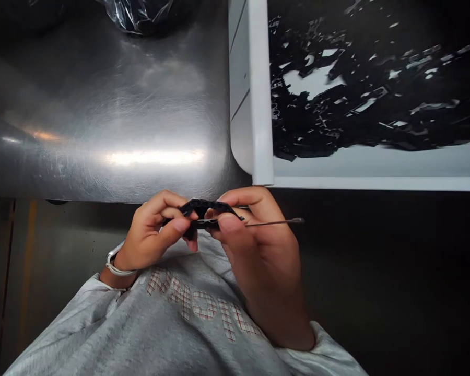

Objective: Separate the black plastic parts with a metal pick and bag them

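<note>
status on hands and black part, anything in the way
Left hand gripping black part. Right hand at its other end, with thin rod. Nothing seen in the way; white bin beyond.

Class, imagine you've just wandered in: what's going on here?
A person in a grey top holds a small black part between both hands. The left hand grips one end; the right hand is at the other, also holding a thin rod that sticks out sideways. Beyond are a metal table and a white tray with many black pieces.
</note>
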`<state>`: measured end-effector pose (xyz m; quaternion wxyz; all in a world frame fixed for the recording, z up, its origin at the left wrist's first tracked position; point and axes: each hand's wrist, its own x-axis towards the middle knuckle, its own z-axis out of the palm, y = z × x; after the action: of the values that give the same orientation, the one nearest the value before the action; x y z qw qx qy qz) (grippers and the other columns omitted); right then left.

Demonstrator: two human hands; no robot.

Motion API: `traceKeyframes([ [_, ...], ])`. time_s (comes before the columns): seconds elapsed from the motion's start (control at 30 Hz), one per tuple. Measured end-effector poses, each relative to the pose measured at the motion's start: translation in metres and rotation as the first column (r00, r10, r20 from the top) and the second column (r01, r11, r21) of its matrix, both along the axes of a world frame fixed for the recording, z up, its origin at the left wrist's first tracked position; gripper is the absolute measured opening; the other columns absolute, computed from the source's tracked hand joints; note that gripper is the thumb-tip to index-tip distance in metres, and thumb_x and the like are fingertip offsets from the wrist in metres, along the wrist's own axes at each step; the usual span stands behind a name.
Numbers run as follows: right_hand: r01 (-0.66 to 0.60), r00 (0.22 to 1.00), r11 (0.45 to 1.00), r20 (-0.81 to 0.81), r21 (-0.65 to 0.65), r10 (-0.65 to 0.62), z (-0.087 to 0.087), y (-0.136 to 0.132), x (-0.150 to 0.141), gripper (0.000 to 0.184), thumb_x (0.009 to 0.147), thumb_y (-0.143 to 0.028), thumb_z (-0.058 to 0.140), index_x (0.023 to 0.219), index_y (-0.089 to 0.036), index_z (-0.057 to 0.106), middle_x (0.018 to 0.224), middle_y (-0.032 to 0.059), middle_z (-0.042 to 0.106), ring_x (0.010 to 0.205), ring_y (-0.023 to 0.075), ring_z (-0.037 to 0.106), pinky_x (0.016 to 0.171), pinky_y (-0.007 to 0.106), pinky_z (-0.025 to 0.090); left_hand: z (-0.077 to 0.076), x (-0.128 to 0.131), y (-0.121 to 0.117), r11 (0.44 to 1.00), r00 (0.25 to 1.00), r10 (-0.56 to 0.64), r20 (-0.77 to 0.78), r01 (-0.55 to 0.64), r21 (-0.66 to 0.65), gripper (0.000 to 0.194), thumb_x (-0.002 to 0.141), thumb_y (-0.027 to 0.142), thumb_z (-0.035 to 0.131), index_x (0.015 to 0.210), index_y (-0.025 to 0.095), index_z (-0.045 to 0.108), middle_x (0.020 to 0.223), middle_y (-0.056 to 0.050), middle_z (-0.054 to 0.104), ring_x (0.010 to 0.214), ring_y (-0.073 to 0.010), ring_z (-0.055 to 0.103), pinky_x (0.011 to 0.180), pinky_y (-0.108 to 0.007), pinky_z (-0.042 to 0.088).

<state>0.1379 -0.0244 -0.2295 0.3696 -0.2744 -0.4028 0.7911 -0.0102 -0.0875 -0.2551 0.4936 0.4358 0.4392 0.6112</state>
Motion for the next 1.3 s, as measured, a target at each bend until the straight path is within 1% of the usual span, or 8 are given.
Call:
traceKeyframes([
  [0.17,0.016,1.000,1.000,0.003,-0.008,-0.016,-0.001,-0.001,-0.001,0.012,0.102,-0.039,0.068,0.101,-0.032,0.058,0.075,-0.0053,0.075,0.069,0.0121,0.073,0.064,0.023,0.058,0.004,0.002,0.002,1.000,1.000,0.017,0.007,-0.017,-0.016,0.017,0.100,0.038,0.068,0.105,0.022,0.067,0.077,0.001,0.076,0.067,-0.0110,0.072,0.068,-0.022,0.056],
  [0.33,0.029,0.999,1.000,0.019,-0.003,-0.029,-0.005,-0.002,0.000,0.013,0.102,-0.039,0.070,0.100,-0.030,0.060,0.074,-0.0074,0.071,0.061,0.0075,0.061,0.058,0.017,0.050,0.005,0.005,0.004,0.999,0.999,0.037,0.034,-0.036,-0.035,0.012,0.103,0.033,0.066,0.102,0.021,0.067,0.073,0.002,0.076,0.067,-0.0080,0.070,0.072,-0.018,0.056],
  [0.5,-0.006,0.999,1.000,-0.043,0.020,0.007,-0.006,-0.002,0.001,0.009,0.106,-0.035,0.064,0.105,-0.031,0.056,0.076,-0.0058,0.072,0.065,0.0096,0.063,0.073,0.023,0.058,0.005,0.004,0.004,0.998,0.998,0.054,0.027,-0.053,-0.040,0.014,0.100,0.033,0.070,0.098,0.020,0.066,0.068,0.003,0.075,0.061,-0.0087,0.068,0.071,-0.020,0.057],
  [0.63,0.021,1.000,0.997,0.012,0.079,-0.022,-0.009,0.001,0.002,0.015,0.103,-0.041,0.066,0.105,-0.030,0.056,0.071,-0.0040,0.065,0.057,0.0118,0.052,0.069,0.029,0.059,0.005,0.003,0.005,0.998,0.996,0.042,0.077,-0.039,-0.041,0.014,0.100,0.034,0.069,0.097,0.021,0.066,0.067,0.003,0.074,0.060,-0.0084,0.067,0.067,-0.019,0.056],
  [0.77,0.022,0.996,0.996,0.087,0.082,-0.029,-0.013,0.000,0.004,0.022,0.101,-0.049,0.067,0.103,-0.029,0.057,0.067,-0.0062,0.055,0.053,0.0101,0.043,0.057,0.024,0.051,0.005,0.002,0.008,0.996,0.996,0.056,0.072,-0.051,-0.068,0.022,0.097,0.040,0.074,0.094,0.020,0.065,0.066,0.002,0.074,0.056,-0.0084,0.065,0.064,-0.020,0.056],
  [0.9,0.008,0.998,0.999,0.068,0.051,-0.011,-0.016,0.000,0.004,0.021,0.102,-0.048,0.066,0.105,-0.028,0.058,0.070,-0.0057,0.059,0.057,0.0095,0.046,0.053,0.020,0.044,0.003,0.000,0.008,0.991,0.997,0.059,0.044,-0.054,-0.122,0.030,0.093,0.048,0.076,0.093,0.020,0.065,0.068,0.001,0.073,0.053,-0.0098,0.063,0.060,-0.022,0.057],
  [1.13,-0.015,0.999,0.998,0.039,0.060,0.012,-0.015,0.001,0.004,0.015,0.103,-0.043,0.066,0.105,-0.030,0.059,0.077,-0.0037,0.063,0.064,0.0110,0.057,0.060,0.022,0.051,0.001,-0.002,0.007,0.993,0.994,0.044,0.103,-0.032,-0.112,0.024,0.095,0.043,0.074,0.094,0.021,0.067,0.071,0.000,0.072,0.059,-0.0090,0.063,0.061,-0.021,0.054],
  [1.3,-0.012,1.000,0.999,0.016,0.036,0.011,-0.009,0.002,0.002,0.013,0.102,-0.039,0.069,0.103,-0.030,0.060,0.076,-0.0037,0.061,0.064,0.0120,0.058,0.080,0.032,0.061,0.000,-0.001,0.007,0.993,0.992,0.057,0.110,-0.046,-0.105,0.021,0.104,0.039,0.061,0.096,0.021,0.069,0.071,0.000,0.072,0.064,-0.0096,0.065,0.068,-0.022,0.056],
])
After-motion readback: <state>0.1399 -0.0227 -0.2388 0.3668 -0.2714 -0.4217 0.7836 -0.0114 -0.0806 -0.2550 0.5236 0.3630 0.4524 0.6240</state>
